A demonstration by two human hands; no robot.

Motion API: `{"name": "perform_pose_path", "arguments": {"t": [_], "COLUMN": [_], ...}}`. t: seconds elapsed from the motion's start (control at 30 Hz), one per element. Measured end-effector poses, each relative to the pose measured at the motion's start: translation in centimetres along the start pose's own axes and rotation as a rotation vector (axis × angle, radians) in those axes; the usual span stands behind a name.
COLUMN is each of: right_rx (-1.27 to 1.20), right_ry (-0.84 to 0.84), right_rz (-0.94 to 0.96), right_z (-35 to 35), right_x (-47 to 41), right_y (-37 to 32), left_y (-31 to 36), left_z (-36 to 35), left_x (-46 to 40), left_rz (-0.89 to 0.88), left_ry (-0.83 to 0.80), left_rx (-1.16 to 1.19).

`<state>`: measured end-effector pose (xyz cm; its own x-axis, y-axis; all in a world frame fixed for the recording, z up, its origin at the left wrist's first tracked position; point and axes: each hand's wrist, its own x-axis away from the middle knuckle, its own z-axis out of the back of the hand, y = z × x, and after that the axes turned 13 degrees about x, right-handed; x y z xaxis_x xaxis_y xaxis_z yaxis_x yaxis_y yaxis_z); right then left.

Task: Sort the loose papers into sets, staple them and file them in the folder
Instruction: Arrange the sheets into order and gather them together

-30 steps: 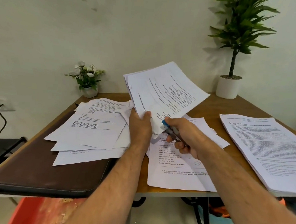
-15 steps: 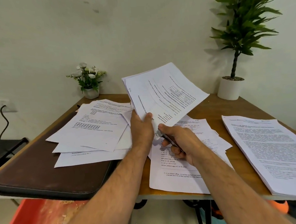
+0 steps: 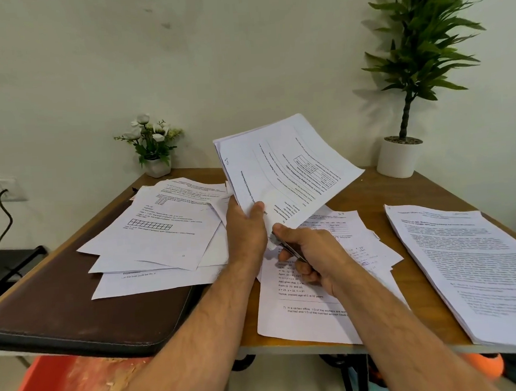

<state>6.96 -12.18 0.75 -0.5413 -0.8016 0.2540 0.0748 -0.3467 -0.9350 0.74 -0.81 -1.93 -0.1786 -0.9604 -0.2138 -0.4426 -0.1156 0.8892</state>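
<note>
**Head view: stapler closes on the held set's corner**

Head camera, change since one second ago: the right hand, fingers curled round the stapler, has slid up and left. The blue tip that stood clear then is now tucked under the lower corner of the held set. The left hand pinches that set, thumb on top, tilted up above the table's middle. I judge the staple is being driven or about to be; I cannot see a staple.

Count, as far as visible:
- held set: 1, sheet number unclear
- loose spread on the folder, left edge: at least 4 sheets
- loose sheets at the front edge under the right forearm: about 3
- thick stack, right edge: 1
- folder: 1, closed, brown
- stapler: 1
- potted plants: 2, the flower pot at the back left corner, the tall plant at the back right.

Filing has not begun.
</note>
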Motion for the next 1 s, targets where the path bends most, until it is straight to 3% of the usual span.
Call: {"name": "perform_pose_path", "arguments": {"t": [0.2, 0.4, 0.53, 0.77, 0.9, 1.0], "right_rx": [0.084, 0.054, 0.089, 0.591, 0.875, 1.037], "right_ry": [0.095, -0.034, 0.151, 0.579, 0.703, 0.678], "right_rz": [0.036, -0.029, -0.033, 0.004, 0.074, 0.023], "right_z": [0.0, 3.1, 7.2, 13.7, 15.6, 15.8], "right_x": [0.2, -0.6, -3.1, -9.2, -11.8, -13.4], "right_y": [0.1, -0.9, -1.7, -2.8, -2.2, -1.9], "left_y": [-0.2, -0.2, -0.5, -1.6, -2.1, -2.3], "left_z": [-0.3, 0.3, 0.2, 0.2, -0.1, -0.4], "left_x": [0.0, -1.1, -1.1, -1.6, -2.0, -2.2], "left_rz": [0.032, 0.138, 0.155, 0.140, 0.126, 0.116], "left_ry": [-0.013, 0.110, 0.097, 0.050, 0.021, 0.027], "left_rx": [0.049, 0.231, 0.248, 0.210, 0.143, 0.137]}}
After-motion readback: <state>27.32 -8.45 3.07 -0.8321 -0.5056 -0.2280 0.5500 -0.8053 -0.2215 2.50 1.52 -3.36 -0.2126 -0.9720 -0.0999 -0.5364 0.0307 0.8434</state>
